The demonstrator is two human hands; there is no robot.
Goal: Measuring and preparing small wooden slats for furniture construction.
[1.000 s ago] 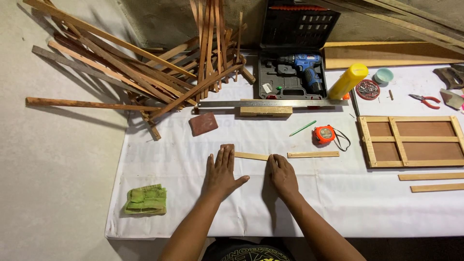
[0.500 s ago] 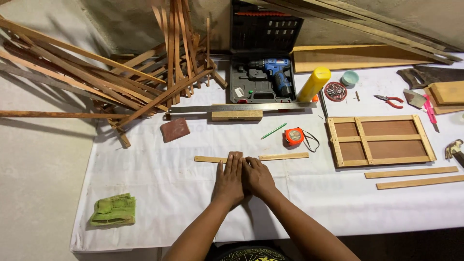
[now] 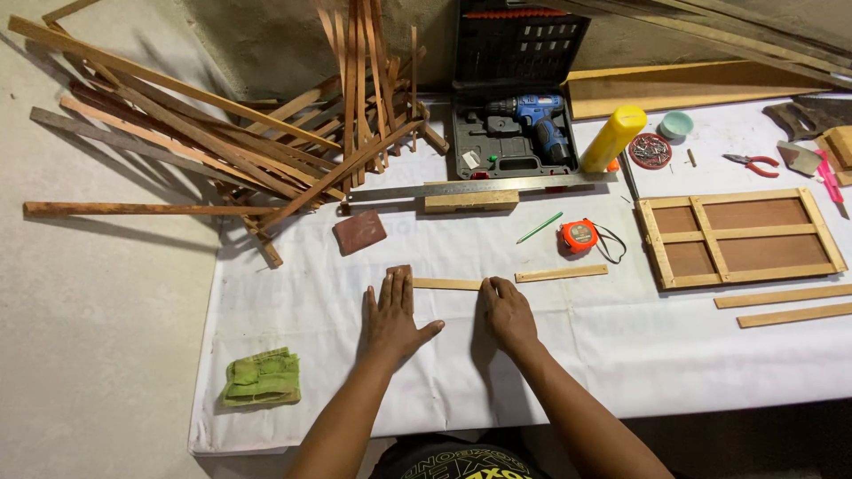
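Observation:
My left hand (image 3: 395,319) lies flat on the white sheet with its fingers spread. Its fingertips reach a small brown piece (image 3: 399,270) at the left end of a short thin wooden strip (image 3: 446,284). My right hand (image 3: 506,312) rests beside it, with bent fingers touching the strip's right end. A second short strip (image 3: 561,273) lies just to the right, apart from both hands. Neither hand lifts anything.
An orange tape measure (image 3: 579,234), green pencil (image 3: 540,227), brown sanding block (image 3: 359,231), metal ruler (image 3: 470,186) and drill case (image 3: 524,133) lie beyond the hands. A wooden frame (image 3: 737,235) and loose strips (image 3: 790,306) are on the right. Slats (image 3: 222,142) are piled at the left, above a green cloth (image 3: 262,377).
Half a second ago my hands were pressed together at the middle of the strip. They have now spread apart to its two ends. The view has shifted slightly.

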